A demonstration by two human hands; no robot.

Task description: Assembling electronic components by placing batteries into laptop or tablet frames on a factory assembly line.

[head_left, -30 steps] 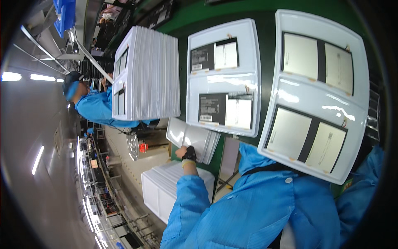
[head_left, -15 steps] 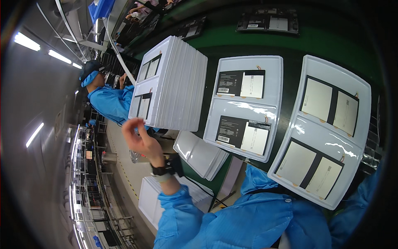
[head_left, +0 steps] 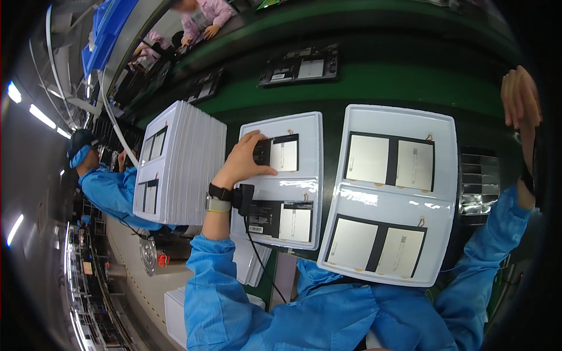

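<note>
"Filling the bottom of the frame is a blue smock [head_left: 333, 310], with a black band [head_left: 219, 193] on the left wrist and a thin cable [head_left: 263, 264] trailing below it."

"And the left hand [head_left: 243, 159]?"

"Centre of the frame, thumb and fingers spread over the dark end of a flat battery pack [head_left: 285, 155]. I can't tell whether they pinch it. The pack lies in the upper compartment of the middle white tray [head_left: 310, 140]; a second pack [head_left: 295, 222] lies in the lower one."

"What about the other?"

"The right hand [head_left: 520, 98] is at the upper right edge, fingers close together. Whether it grips anything, I can't tell. Below it is a dark piece with silver panels [head_left: 480, 184], just beside the right-hand tray [head_left: 445, 169], which holds two paler packs [head_left: 366, 158]."

"Over on the left?"

"A tall stack of white trays [head_left: 199, 164], and behind it a co-worker in blue [head_left: 111, 193]."

"Farther off?"

"Dark flat devices [head_left: 301, 69] on a green surface [head_left: 386, 76] toward the top, then a person in pink [head_left: 202, 17] at the upper edge, hands low in front."
</note>
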